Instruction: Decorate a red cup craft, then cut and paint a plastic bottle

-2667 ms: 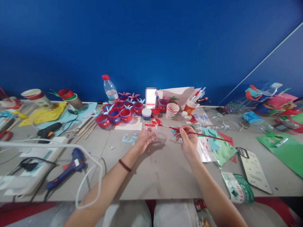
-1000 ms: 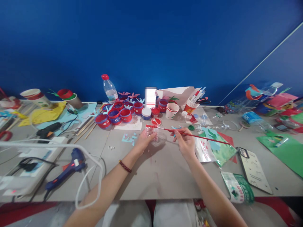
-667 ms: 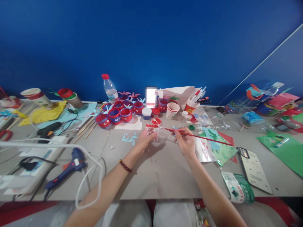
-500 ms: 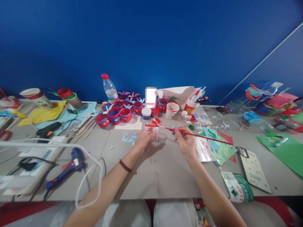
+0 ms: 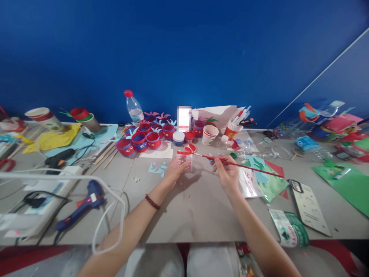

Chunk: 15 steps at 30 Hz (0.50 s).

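My left hand (image 5: 173, 171) is closed round a small clear plastic cup (image 5: 188, 165) with a red-painted rim. Between the fingers of my right hand (image 5: 226, 171) is a long red paintbrush (image 5: 253, 169), its tip pointing left over a round lid with red paint (image 5: 190, 148), just right of the cup. Behind the lid stand an open pot of red paint (image 5: 189, 136) and a white-lidded jar (image 5: 178, 138). A white paper cup (image 5: 210, 134) is to their right. Several red and blue rings with eyes (image 5: 140, 142) are grouped at the back left.
At the left are a blue glue gun (image 5: 82, 206), a power strip (image 5: 43, 207) and a looping white cable (image 5: 95, 246). On the right lie a phone (image 5: 309, 207), a green pouch (image 5: 289, 227) and green paper (image 5: 346, 184). A bottle (image 5: 134, 109) stands at the back.
The brush tip has shifted slightly right, away from the cup's rim. Both hands keep their hold and have hardly moved.
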Each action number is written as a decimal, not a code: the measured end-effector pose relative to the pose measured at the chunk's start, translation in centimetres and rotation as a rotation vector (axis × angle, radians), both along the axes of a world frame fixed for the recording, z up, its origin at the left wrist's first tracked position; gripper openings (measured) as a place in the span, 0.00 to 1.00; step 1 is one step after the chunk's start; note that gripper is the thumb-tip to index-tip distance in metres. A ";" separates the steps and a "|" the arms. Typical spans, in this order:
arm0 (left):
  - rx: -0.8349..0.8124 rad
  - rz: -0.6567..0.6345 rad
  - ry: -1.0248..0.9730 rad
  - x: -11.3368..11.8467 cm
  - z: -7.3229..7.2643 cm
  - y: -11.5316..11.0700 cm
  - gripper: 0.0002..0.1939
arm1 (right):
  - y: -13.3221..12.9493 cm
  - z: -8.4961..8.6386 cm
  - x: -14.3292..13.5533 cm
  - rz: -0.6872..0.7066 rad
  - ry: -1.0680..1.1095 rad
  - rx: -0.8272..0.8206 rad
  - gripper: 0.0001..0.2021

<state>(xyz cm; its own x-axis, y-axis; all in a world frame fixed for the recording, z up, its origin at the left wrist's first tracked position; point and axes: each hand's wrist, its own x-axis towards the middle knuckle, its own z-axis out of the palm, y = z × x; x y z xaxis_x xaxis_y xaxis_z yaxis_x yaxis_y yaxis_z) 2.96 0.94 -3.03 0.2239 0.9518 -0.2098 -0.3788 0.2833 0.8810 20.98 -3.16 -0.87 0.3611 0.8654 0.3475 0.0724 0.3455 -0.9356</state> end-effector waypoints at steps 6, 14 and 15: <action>-0.001 -0.015 0.044 0.1 0.2 -0.2 0.27 | -0.2 -0.2 -0.4 0.034 -0.040 0.008 0.11; 0.024 -0.011 0.011 0.0 -0.5 0.0 0.27 | -0.2 -0.4 -0.1 -0.004 -0.107 -0.030 0.11; 0.027 -0.012 0.000 0.0 -0.6 0.0 0.26 | -0.2 -0.3 -0.1 -0.009 -0.113 -0.025 0.11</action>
